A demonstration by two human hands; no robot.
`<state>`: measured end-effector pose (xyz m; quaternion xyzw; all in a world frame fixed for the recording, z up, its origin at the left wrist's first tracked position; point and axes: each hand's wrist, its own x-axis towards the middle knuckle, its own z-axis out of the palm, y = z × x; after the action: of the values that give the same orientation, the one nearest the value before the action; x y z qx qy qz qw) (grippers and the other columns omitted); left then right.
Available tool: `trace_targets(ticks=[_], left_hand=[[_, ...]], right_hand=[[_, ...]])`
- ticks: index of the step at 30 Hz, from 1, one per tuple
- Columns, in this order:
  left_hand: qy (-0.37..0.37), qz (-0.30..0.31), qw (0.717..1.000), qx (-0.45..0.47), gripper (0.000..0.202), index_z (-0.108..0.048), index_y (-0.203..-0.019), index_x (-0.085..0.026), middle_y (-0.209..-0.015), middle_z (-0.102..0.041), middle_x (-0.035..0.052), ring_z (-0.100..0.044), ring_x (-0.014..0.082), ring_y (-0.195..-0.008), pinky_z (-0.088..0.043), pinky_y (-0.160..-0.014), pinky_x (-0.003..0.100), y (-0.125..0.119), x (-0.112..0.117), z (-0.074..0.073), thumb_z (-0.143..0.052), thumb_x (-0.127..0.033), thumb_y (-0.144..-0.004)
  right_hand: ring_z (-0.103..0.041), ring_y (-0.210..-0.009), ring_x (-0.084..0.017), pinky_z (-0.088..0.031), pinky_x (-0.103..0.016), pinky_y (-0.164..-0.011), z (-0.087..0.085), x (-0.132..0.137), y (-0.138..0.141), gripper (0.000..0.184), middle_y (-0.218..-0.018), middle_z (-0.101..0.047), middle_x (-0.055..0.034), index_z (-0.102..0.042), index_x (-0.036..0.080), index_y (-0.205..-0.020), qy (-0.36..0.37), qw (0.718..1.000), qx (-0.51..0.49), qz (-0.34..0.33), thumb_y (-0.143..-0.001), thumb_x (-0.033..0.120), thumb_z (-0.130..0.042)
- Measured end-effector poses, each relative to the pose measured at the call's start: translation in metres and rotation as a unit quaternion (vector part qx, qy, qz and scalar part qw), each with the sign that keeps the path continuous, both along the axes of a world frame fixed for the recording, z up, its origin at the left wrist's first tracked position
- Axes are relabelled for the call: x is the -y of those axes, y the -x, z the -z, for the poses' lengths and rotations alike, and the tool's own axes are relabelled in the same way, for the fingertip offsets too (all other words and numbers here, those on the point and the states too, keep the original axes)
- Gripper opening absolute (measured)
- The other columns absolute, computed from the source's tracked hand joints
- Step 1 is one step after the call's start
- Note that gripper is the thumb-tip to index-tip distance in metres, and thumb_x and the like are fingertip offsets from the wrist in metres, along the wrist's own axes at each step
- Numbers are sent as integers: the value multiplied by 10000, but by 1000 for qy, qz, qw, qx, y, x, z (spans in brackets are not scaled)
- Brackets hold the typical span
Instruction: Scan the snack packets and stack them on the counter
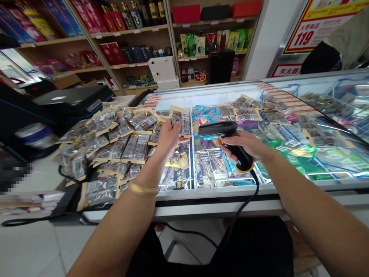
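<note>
My left hand [170, 136] grips a small clear snack packet [181, 119] with tan edges and dark contents, held up over the freezer. In my right hand [245, 146] is a black barcode scanner [221, 130] with yellow trim, its head pointing left toward the packet. The scanner and the packet are a short gap apart. From the scanner's handle a black cord [255, 184] runs down past the freezer's front edge. Left of my left hand lies a large heap of similar packets [135, 146]. Whether my left fingers hold more than one packet is hidden.
Under the glass, the chest freezer [216, 194] holds wrapped ice creams [206, 167]. More tan-edged packets [248, 114] lie on the right side. Shelves [135, 30] of boxes and bottles stand behind. A dark machine [75, 100] sits at the left.
</note>
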<state>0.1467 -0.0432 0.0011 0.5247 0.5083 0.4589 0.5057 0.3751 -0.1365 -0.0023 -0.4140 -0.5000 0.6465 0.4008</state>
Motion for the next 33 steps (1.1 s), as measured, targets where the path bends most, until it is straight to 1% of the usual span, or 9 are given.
trace_targets(ticks=[9,11,13,17,19,21,24,28,33], left_hand=[[22,5,999,44,131,-566,-1025,-201,-978,-736,65,-777,230,-797,-667,-820,531,-3,11,-6,-577,-260,-909],[20,10,998,61,151,-576,-1037,-203,-1013,-740,71,-777,239,-834,-668,-823,525,-3,12,-11,-592,-269,-902],[-4,12,997,70,178,-592,-1056,-201,-1060,-742,82,-773,249,-881,-669,-827,505,4,12,-22,-616,-278,-897],[-128,-30,991,10,354,-622,-1190,-216,-1143,-745,96,-749,285,-1016,-652,-870,468,48,6,-57,-700,-285,-851],[-210,-99,971,-57,444,-627,-1262,-226,-1211,-735,89,-719,278,-1109,-615,-952,425,82,-2,-72,-716,-281,-830],[-253,-151,946,-134,490,-638,-1295,-219,-1262,-725,86,-685,270,-1183,-565,-1026,385,117,-13,-80,-714,-283,-816],[-244,-192,918,-247,458,-669,-1267,-169,-1253,-736,105,-676,279,-1186,-519,-1074,396,157,-28,-76,-666,-302,-829],[-184,-219,880,-381,505,-694,-1237,-127,-1277,-721,179,-600,366,-1289,-417,-1157,493,179,-37,-55,-711,-372,-797],[-189,-214,899,-332,569,-697,-1282,-123,-1348,-694,169,-603,322,-1293,-435,-1148,435,182,-38,-43,-634,-503,-863]], right_hand=[[-493,-406,-113,-372,-263,-394,3,0,-3,349,-598,-592,12,-650,174,-907,-8,1000,-24,13,-763,449,-811],[-484,-406,-112,-358,-262,-394,-1,-2,-4,361,-598,-584,16,-655,175,-924,-20,999,-40,25,-759,454,-812],[-475,-413,-108,-342,-258,-402,-8,-7,0,361,-597,-573,22,-656,175,-927,-34,997,-62,34,-754,451,-811],[-453,-426,-104,-345,-265,-428,-29,-21,27,331,-605,-553,33,-641,185,-928,-61,993,-99,20,-758,429,-787],[-437,-422,-106,-346,-268,-425,-37,-29,49,329,-605,-543,38,-624,191,-929,-69,991,-112,11,-754,428,-769],[-432,-422,-106,-353,-267,-421,-40,-37,73,337,-605,-538,42,-607,195,-935,-71,990,-123,2,-746,429,-758],[-441,-424,-103,-368,-261,-422,-36,-47,104,355,-603,-539,47,-588,197,-939,-62,989,-134,-15,-738,436,-759],[-450,-413,-106,-366,-261,-412,-19,-51,123,376,-584,-543,51,-571,204,-911,-35,989,-142,-25,-716,450,-778],[-446,-408,-95,-344,-248,-417,-5,-48,118,384,-585,-553,52,-583,194,-913,-14,991,-134,-15,-708,448,-785]])
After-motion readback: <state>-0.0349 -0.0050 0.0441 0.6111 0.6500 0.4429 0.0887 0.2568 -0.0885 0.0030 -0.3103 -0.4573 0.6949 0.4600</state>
